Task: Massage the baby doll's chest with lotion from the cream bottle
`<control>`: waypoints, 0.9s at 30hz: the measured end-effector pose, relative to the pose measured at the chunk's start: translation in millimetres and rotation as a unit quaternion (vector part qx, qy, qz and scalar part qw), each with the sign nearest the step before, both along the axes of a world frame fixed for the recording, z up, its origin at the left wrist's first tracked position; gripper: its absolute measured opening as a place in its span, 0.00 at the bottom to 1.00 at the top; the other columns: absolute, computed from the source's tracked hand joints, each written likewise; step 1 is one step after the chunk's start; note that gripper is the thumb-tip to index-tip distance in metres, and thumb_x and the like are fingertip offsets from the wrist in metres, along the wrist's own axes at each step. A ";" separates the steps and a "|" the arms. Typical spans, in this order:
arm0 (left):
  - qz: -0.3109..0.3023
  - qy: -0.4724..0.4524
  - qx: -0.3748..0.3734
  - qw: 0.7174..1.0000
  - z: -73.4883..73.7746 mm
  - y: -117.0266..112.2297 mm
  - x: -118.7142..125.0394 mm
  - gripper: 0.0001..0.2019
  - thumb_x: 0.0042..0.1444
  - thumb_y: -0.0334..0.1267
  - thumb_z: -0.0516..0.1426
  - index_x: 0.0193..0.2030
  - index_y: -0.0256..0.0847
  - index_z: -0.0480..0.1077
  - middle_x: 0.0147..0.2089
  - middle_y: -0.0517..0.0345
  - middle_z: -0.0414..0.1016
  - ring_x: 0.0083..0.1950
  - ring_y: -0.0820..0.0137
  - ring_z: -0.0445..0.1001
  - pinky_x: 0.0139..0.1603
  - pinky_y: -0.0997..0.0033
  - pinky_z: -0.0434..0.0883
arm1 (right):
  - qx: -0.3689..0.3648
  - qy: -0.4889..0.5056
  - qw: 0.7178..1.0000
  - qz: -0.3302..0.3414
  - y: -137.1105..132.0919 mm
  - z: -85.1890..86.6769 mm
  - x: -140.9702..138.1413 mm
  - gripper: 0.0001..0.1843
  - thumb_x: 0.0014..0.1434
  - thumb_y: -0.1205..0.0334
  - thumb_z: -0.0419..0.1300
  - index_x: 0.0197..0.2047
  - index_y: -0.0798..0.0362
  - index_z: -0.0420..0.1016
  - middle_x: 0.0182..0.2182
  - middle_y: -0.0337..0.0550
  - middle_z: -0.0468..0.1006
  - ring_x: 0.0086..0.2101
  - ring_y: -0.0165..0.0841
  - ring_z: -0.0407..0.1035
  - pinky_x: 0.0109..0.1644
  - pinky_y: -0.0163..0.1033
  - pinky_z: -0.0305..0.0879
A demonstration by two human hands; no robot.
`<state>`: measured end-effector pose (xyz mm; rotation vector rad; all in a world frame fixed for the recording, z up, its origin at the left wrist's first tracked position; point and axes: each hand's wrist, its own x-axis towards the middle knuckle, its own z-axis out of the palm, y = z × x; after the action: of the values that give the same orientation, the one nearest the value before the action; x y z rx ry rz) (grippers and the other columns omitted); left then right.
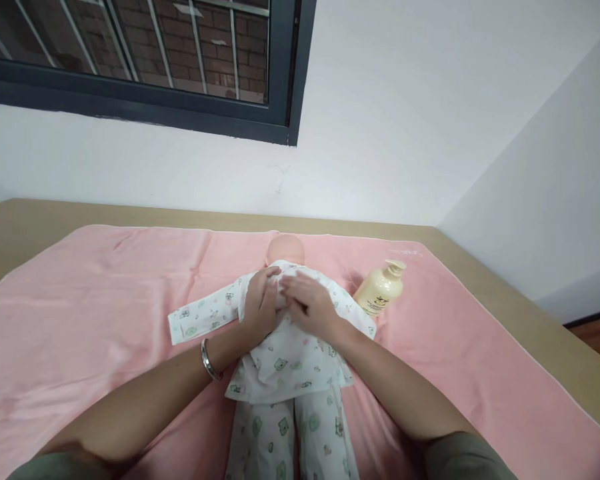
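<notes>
A baby doll lies on a pink cloth, its smooth, bare head towards the wall and no face showing. It wears a white shirt and matching trousers with small green prints. Both sleeves are spread out sideways. My left hand rests on the upper part of the shirt, fingers extended and lying close together. Beside it, my right hand is over the shirt just below the doll's neck, its fingers stretched out and slightly blurred. A silver bangle circles my left wrist.
A cream pump bottle leans or lies tilted by the doll's right-hand sleeve. The pink cloth covers most of a tan tabletop. Behind are a white wall and a dark-framed window with bars.
</notes>
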<state>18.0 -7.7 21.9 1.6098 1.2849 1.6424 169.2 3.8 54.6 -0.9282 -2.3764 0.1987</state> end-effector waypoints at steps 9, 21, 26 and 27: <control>-0.005 -0.030 0.013 0.999 -5.0 2.7 -0.2 0.22 0.66 0.51 0.46 0.59 0.42 0.64 0.59 0.47 0.70 0.61 0.59 0.68 0.64 0.52 0.62 | 0.050 -0.020 0.998 0.027 -13.7 -4.2 -8.5 0.24 0.57 0.64 0.56 0.58 0.53 0.72 0.59 0.51 0.72 0.63 0.44 0.59 0.70 0.56 0.47; -0.006 -0.013 0.023 1.000 -8.5 3.7 -1.0 0.21 0.68 0.49 0.44 0.62 0.43 0.62 0.59 0.47 0.71 0.61 0.60 0.68 0.64 0.51 0.63 | 0.038 -0.024 0.998 -0.037 -9.9 -3.4 -10.4 0.24 0.58 0.61 0.56 0.58 0.54 0.72 0.61 0.52 0.70 0.64 0.43 0.58 0.69 0.55 0.49; 0.018 0.039 0.033 0.999 -7.1 3.7 -1.6 0.19 0.67 0.46 0.45 0.60 0.42 0.62 0.59 0.47 0.69 0.61 0.60 0.68 0.62 0.51 0.65 | 0.063 0.086 0.987 -0.119 -16.9 -8.2 -8.3 0.14 0.61 0.66 0.51 0.39 0.51 0.78 0.42 0.44 0.82 0.49 0.34 0.74 0.58 0.39 0.64; 0.033 0.068 0.037 0.996 -6.4 2.8 -1.2 0.18 0.66 0.45 0.46 0.58 0.42 0.63 0.58 0.47 0.69 0.60 0.59 0.67 0.62 0.51 0.65 | 0.053 0.083 0.983 -0.156 -10.5 -7.9 -5.1 0.14 0.61 0.66 0.50 0.40 0.51 0.78 0.42 0.45 0.82 0.48 0.35 0.74 0.56 0.39 0.66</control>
<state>16.8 -4.9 15.5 1.7668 1.3738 1.6620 164.1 -6.7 46.8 -1.1684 -2.0363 0.0256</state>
